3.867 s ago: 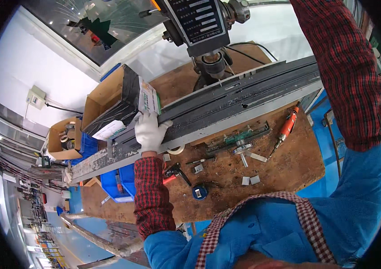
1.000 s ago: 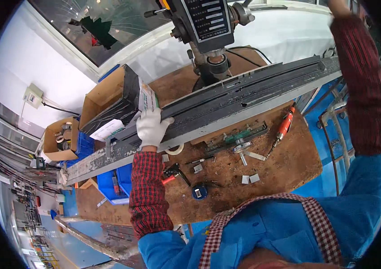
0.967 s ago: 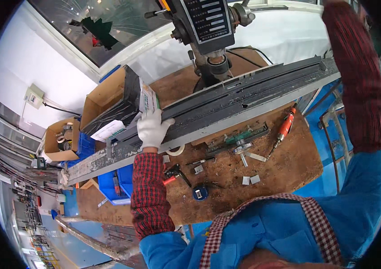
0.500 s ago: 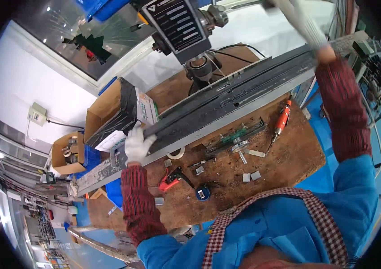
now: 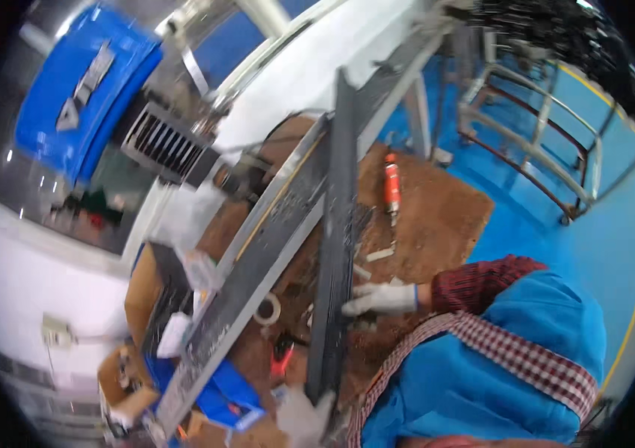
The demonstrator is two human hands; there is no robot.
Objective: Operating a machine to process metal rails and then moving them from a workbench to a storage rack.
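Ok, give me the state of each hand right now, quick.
Left hand: gloved, at the near end of the dark metal bar; too blurred to tell its grip.
Right hand: gloved, fingers closed on the same bar's side.

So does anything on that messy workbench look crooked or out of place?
Yes. One long dark metal rail is lifted askew, crossing the other long grey metal rail at an angle. Both white-gloved hands, right and left, grip it. The picture is blurred.

Right hand point(image 5: 379, 299) gloved, fingers curled; left hand point(image 5: 301, 414) gloved, blurred
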